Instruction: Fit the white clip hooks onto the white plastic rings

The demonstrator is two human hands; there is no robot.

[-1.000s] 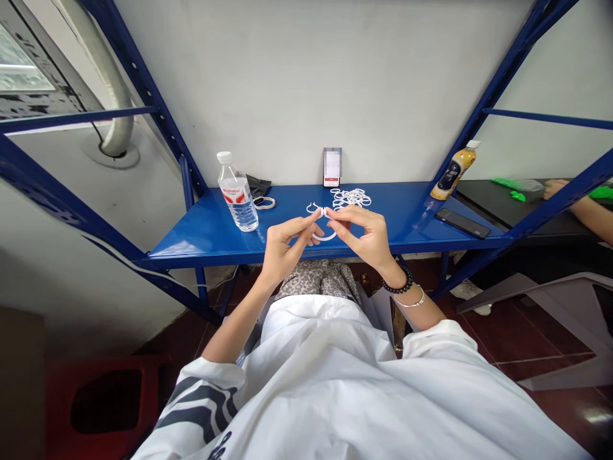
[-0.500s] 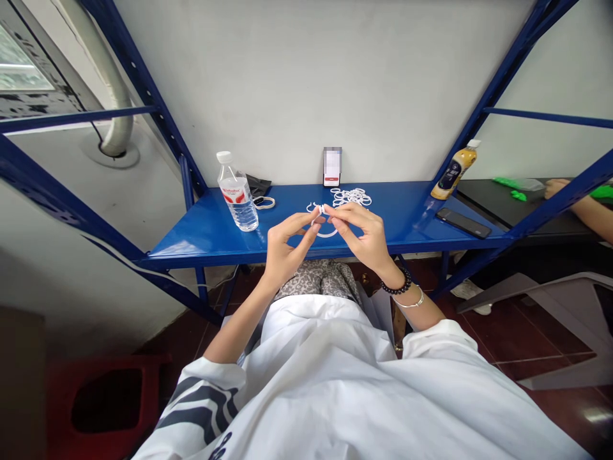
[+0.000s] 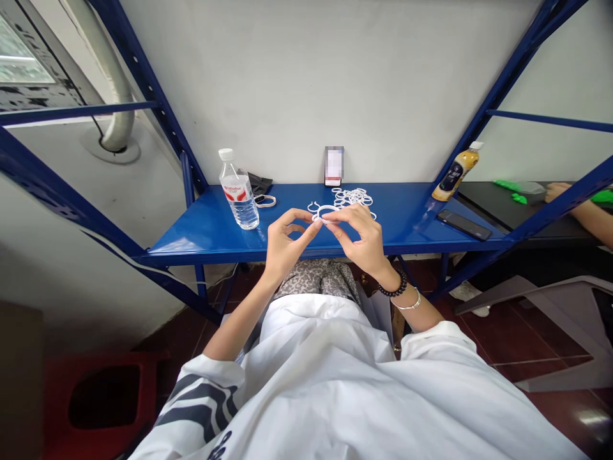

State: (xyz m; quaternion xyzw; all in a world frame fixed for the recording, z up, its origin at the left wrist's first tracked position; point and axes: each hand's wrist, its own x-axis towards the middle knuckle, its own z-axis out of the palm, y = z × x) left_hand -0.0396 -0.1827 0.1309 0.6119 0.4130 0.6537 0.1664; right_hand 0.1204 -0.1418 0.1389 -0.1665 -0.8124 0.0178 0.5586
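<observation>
Between my hands, over the front of the blue table, is a white plastic ring that looks like a curtain ring. My left hand pinches its near left side between thumb and forefinger. From the other side, my right hand grips it with thumb and fingers, the tips of both hands almost meeting. The ring's arc stands up beyond the fingertips; its near part is partly covered. Just behind lies a pile of similar white rings, partly hidden by my right hand. Another small open white ring shows beyond my left fingertips.
A water bottle stands at left, beside a black pouch and a pale band. One phone leans on the wall. At right are a yellow drink bottle, a dark phone and another person's arm.
The held ring has turned: its arc hung below the fingers and now rises beyond them. My fingertips have lowered slightly, and both hands still hold it.
</observation>
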